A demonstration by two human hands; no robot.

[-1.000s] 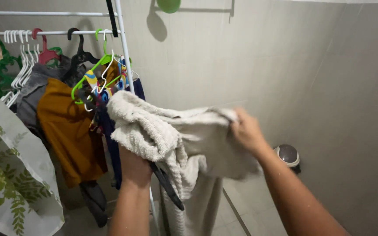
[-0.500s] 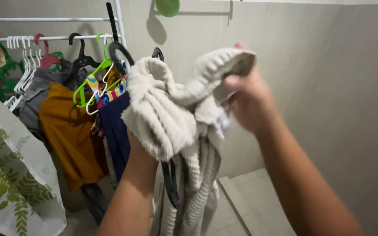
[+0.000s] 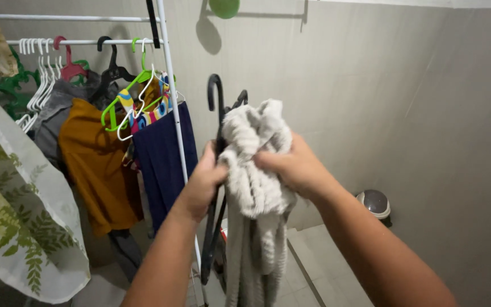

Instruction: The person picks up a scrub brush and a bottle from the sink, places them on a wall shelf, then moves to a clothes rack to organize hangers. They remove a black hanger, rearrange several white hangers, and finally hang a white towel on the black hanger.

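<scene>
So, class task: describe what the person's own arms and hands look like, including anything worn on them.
Both forearms are bare, with no sleeves in view. The left hand and right hand wear no gloves, and no rings, watch or bracelets show. No markings are visible.

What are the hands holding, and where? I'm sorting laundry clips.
Left hand grips black hangers at the neck; right hand clutches the bunched top of a grey garment.

Crowded clothes rack [image 3: 173, 113] left, right seemingly open

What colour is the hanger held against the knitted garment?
Black: the hanger beside the cream knitted garment, clearest in the head view.
</scene>
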